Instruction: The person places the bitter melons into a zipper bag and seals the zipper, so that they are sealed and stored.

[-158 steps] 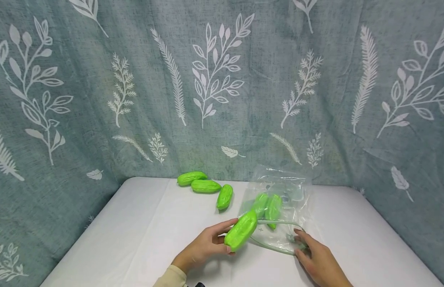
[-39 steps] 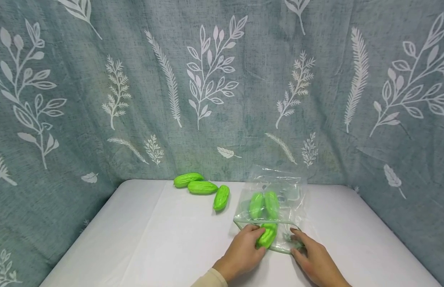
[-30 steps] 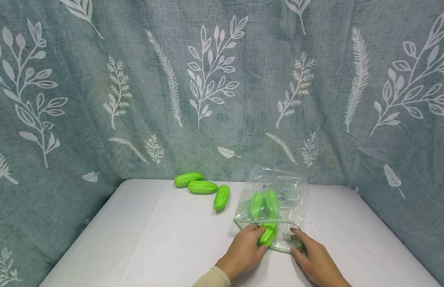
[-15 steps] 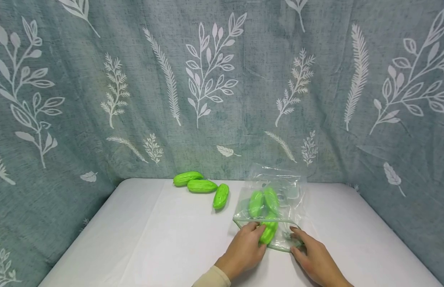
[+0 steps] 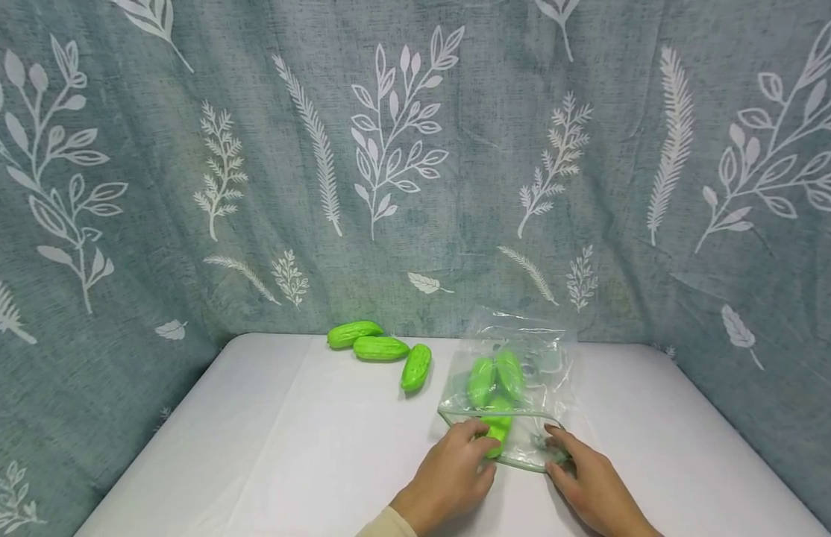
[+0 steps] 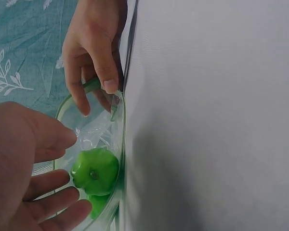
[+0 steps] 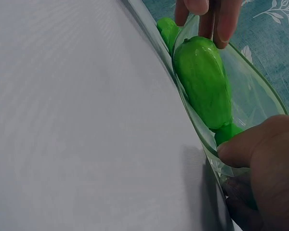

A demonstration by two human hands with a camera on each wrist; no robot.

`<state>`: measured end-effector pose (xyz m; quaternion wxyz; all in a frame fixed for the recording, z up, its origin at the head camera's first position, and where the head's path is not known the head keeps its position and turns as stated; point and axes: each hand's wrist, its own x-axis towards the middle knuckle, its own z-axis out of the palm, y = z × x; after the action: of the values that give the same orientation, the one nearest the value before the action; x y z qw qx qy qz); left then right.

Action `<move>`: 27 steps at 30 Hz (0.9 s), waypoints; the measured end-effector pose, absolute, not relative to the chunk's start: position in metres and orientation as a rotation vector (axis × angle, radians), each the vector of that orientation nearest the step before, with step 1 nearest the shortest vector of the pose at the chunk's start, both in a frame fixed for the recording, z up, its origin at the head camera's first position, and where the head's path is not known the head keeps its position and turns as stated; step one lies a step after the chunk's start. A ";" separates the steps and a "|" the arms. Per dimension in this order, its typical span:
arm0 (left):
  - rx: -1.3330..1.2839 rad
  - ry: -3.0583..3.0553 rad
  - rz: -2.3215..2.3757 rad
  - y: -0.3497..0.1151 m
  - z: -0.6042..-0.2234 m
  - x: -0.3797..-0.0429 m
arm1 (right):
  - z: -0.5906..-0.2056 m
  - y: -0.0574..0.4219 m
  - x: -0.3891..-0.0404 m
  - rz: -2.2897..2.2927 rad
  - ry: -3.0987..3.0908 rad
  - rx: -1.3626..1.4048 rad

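Note:
A clear zip bag point(image 5: 536, 431) lies on the table with its green-edged mouth facing me. Just inside the mouth sits a bright green, ridged, cucumber-like vegetable point(image 5: 500, 426), with two more point(image 5: 482, 382) deeper in the bag. My left hand point(image 5: 452, 471) is at the left of the mouth beside the nearest vegetable. In the left wrist view, its fingers point(image 6: 53, 202) are spread loosely and apart from the vegetable's lobed end point(image 6: 94, 171). My right hand point(image 5: 598, 483) pinches the bag's right rim between thumb and fingers, keeping the mouth wide; some of its fingertips are hidden.
Three more green vegetables point(image 5: 380, 348) lie in a group at the back left of the white table point(image 5: 308, 447). A blue-green curtain point(image 5: 415, 186) with white leaf prints hangs behind the table and along its sides.
My left hand has carried the vegetable from left of the bag into its mouth. In the last half second, its fingers have loosened from it. My right hand has stayed on the rim.

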<state>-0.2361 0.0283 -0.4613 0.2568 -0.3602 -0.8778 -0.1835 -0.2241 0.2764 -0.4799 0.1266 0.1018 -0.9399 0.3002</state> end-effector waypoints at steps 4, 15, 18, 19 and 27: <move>-0.997 -2.385 -0.455 0.025 -0.460 -0.233 | -0.481 0.277 -0.224 0.869 -2.738 0.301; -1.067 -2.276 -0.288 0.026 -0.458 -0.224 | -0.483 0.279 -0.225 0.839 -2.698 0.337; -1.072 -2.276 -0.283 0.027 -0.460 -0.224 | -0.482 0.279 -0.225 0.838 -2.708 0.327; -1.074 -2.277 -0.283 0.028 -0.460 -0.225 | -0.482 0.279 -0.225 0.838 -2.711 0.323; -1.098 -2.323 -0.287 0.034 -0.464 -0.229 | -0.482 0.278 -0.225 0.851 -2.727 0.311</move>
<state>-0.2290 0.0343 -0.4639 0.2745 -0.4084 -0.8640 -0.1069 -0.2246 0.2779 -0.4821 0.1338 0.1071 -0.9404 0.2937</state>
